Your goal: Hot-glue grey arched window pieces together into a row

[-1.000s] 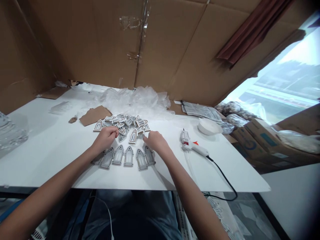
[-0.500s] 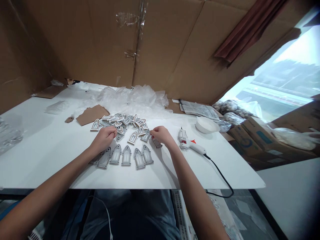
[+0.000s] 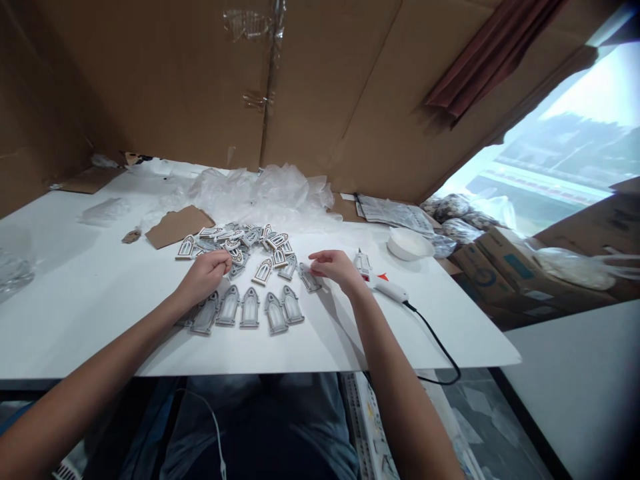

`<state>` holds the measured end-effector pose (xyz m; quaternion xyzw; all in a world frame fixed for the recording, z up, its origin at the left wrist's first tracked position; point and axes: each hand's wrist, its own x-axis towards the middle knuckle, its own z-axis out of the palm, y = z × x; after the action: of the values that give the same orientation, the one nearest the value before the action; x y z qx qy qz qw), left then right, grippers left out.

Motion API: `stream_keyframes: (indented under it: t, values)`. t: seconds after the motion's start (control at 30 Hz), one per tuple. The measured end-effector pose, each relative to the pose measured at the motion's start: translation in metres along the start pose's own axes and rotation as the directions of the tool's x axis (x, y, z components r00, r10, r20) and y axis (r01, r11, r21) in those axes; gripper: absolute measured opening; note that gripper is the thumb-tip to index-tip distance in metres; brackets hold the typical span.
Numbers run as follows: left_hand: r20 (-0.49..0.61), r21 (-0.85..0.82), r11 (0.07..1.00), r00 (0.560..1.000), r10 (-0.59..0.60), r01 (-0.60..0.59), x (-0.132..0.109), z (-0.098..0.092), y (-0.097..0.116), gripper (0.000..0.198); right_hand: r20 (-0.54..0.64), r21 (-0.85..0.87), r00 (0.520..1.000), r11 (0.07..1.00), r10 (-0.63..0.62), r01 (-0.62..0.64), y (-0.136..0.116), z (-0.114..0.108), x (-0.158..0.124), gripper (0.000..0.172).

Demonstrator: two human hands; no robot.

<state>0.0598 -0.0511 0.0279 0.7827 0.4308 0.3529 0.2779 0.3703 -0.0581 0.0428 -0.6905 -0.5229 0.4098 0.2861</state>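
Observation:
My left hand (image 3: 204,275) is a closed fist at the left side of a pile of small arched window-shaped pieces (image 3: 263,272); anything inside it is hidden. My right hand (image 3: 334,267) is held over the right side of the pile, its index finger stretched out and apart from the thumb. Just under its fingertips lies a grey arched piece (image 3: 309,279); no grip on it shows. Several more grey arched pieces (image 3: 250,308) lie in a rough row in front of the pile, some partly hidden by my left hand and forearm.
A glue gun (image 3: 383,283) with a black cable lies right of my right hand. Behind it stands a white bowl (image 3: 409,244). Crumpled clear plastic (image 3: 260,193) and a torn cardboard piece (image 3: 179,227) lie at the back. Cardboard walls (image 3: 175,87) enclose the white table (image 3: 90,300).
My right hand has lifted slightly to the right and its fingers have opened, uncovering the grey arched piece below. The left fist stays in place. The view has shifted slightly.

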Motion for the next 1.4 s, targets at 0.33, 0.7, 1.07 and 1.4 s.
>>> stream_keyframes:
  t: [0.33, 0.7, 1.07, 1.4]
  values:
    - [0.009, -0.041, 0.999, 1.0, 0.003, -0.003, 0.0, 0.0, 0.0, 0.013, -0.184, -0.218, 0.983, 0.975, 0.008, -0.048, 0.009, 0.003, -0.013, 0.025]
    - [0.016, -0.063, 0.998, 1.0, 0.016, -0.015, -0.001, 0.001, -0.002, 0.016, -0.196, -0.358, 0.981, 0.93, 0.009, -0.08, -0.002, 0.008, -0.022, 0.023]
    - [0.017, -0.062, 0.998, 1.0, 0.021, -0.02, -0.001, 0.003, -0.004, 0.015, -0.152, -0.401, 0.988, 0.915, -0.018, -0.045, -0.007, 0.008, -0.02, 0.023]
    - [0.024, -0.059, 0.998, 1.0, 0.019, -0.017, -0.001, 0.003, -0.003, 0.015, -0.129, -0.446, 0.991, 0.894, -0.015, -0.045, -0.01, 0.009, -0.022, 0.022]
